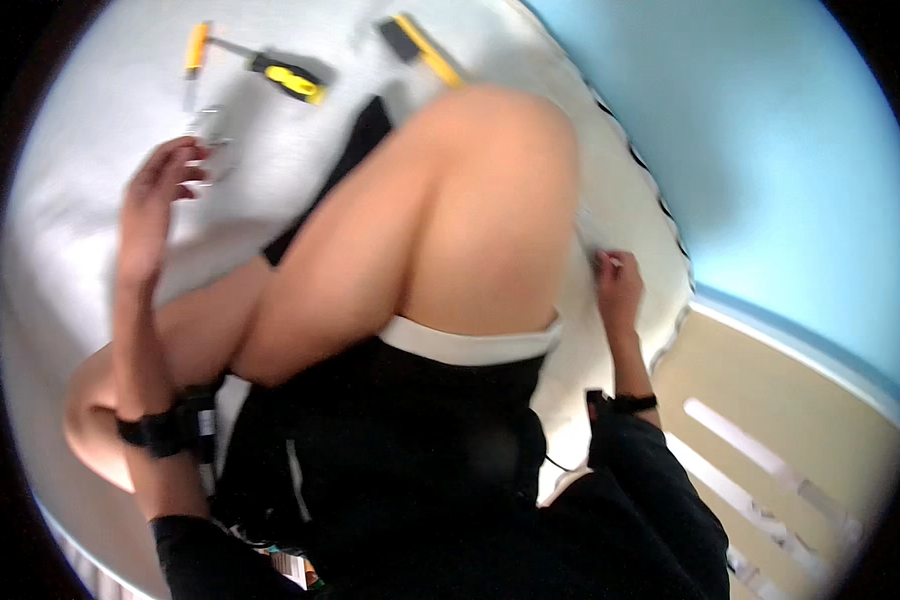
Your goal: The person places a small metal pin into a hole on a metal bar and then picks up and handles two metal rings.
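At the left, my left hand (165, 175) is raised over the white bedding (270, 165), its fingers curled at a small clear, shiny piece (210, 130). Blur hides that piece's exact kind. Just beyond it lie a thin tool with an orange handle (197, 48) and a screwdriver (288, 77) with a black and yellow handle. To the right of my raised knee, my right hand (618, 280) is closed, the fingers pinched together low by the bedding's edge. Whatever it may grip is too small and blurred to name.
A black and yellow tool (420, 48) lies beyond my bent knee (505, 150), which stands between my hands. A black strip (335, 175) lies beside my leg. The light blue wall (770, 130) runs along the right, above a beige panel with pale slats (755, 450).
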`<state>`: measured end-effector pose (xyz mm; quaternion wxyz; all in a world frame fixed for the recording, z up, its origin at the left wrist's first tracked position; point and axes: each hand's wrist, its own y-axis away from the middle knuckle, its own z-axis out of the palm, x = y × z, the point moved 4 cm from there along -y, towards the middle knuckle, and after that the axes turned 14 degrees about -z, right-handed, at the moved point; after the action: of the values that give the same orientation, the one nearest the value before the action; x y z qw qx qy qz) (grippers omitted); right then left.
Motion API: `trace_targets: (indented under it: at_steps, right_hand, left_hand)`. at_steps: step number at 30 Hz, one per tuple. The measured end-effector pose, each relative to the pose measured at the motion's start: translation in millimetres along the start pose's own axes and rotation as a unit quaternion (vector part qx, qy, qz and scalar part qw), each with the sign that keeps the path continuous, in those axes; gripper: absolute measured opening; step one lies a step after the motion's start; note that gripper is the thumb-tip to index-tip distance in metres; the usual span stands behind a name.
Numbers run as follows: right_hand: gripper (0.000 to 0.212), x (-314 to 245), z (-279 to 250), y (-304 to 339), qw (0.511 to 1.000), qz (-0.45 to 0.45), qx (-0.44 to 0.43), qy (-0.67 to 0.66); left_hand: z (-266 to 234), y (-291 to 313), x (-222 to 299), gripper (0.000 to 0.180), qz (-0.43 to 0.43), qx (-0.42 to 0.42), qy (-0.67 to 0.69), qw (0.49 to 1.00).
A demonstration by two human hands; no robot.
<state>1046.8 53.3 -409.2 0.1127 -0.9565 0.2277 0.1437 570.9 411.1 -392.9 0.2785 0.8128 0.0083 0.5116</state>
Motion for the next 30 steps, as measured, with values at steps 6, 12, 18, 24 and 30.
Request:
trace_targets:
  at_steps: [6, 12, 18, 24, 30]
  right_hand:
    - [0.013, -8, -1, -2, 0.998, -0.01, 0.046, -0.031]
    - [0.012, -6, 4, 11, 0.989, 0.003, 0.098, -0.113]
    - [0.02, 2, 8, 20, 0.967, -0.008, 0.138, -0.212]
    - [0.011, 3, 19, 17, 0.975, -0.036, 0.148, -0.164]
    - [0.009, 3, 7, 18, 0.982, -0.001, 0.137, -0.131]
  left_hand:
    - [6, 0, 2, 0.043, -0.001, 0.072, -0.111, 0.991]
    - [7, -1, -1, 0.046, -0.01, 0.061, -0.124, 0.99]
    - [2, -1, -1, 0.046, -0.01, 0.066, -0.12, 0.991]
    - [-2, 6, 3, 0.047, -0.028, 0.036, -0.051, 0.998]
    - [-7, 8, 10, 0.033, -0.062, 0.141, -0.023, 0.988]
